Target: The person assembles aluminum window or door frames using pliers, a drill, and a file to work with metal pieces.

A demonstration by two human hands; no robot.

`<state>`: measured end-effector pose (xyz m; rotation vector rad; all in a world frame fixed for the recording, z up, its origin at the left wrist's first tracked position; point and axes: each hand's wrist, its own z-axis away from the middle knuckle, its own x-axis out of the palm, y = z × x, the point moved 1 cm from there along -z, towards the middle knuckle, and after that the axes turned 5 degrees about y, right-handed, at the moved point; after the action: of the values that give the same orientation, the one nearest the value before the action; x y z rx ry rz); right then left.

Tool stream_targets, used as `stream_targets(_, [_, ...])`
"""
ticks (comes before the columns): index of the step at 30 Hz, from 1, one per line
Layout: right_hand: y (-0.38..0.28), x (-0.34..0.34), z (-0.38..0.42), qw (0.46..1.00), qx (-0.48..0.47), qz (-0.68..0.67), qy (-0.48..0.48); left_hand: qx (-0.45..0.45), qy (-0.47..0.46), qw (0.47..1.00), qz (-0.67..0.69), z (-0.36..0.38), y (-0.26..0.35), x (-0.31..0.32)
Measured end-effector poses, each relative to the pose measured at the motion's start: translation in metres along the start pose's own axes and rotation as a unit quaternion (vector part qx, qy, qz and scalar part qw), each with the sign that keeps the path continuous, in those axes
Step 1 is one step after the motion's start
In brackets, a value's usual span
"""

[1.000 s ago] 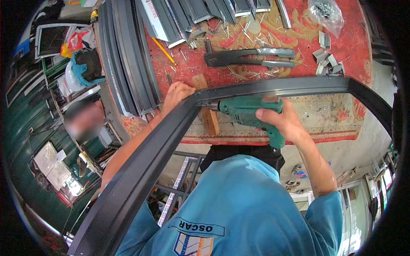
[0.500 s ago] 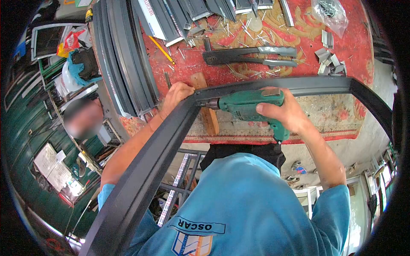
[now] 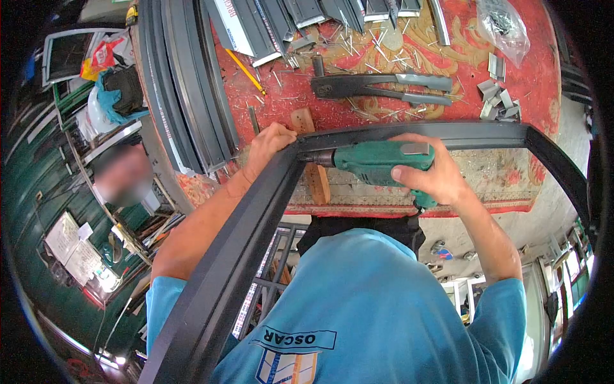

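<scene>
Closest to you is the dark metal frame point(image 3: 249, 224), one long bar running up from the bottom left to a corner joint in the middle, then a second bar heading off to the right. Your right hand point(image 3: 432, 176) is wrapped tight around the green drill point(image 3: 377, 163), held sideways just under the top bar, nose pointing left and pushed right into the inside of that corner. Your left hand point(image 3: 268, 144) is clamped over the outside of the same corner, fingers curled on top of the frame, so both hands sit on either side of the joint.

Right behind the corner there's a small wooden block point(image 3: 313, 169) lying on the red patterned cloth point(image 3: 543, 77), partly under the frame. A bit further back sits the rivet gun point(image 3: 380, 86), with loose rivet pins scattered all around it. Off at the far edge you've got a stack of grey profiles point(image 3: 185, 83) on the left and a clear plastic bag point(image 3: 502, 25) top right.
</scene>
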<state>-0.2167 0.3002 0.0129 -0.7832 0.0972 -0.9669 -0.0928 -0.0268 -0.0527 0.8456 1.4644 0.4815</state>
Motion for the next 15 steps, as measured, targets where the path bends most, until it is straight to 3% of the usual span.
stream_targets(11, [0.000,0.000,0.000,0.999,-0.001,0.038,0.000,-0.012,-0.006,1.000,-0.012,0.001,0.003,0.001])
stream_targets(15, [0.011,-0.001,-0.001,0.995,-0.068,0.073,0.013,-0.026,-0.032,0.999,-0.029,0.004,-0.001,-0.002])
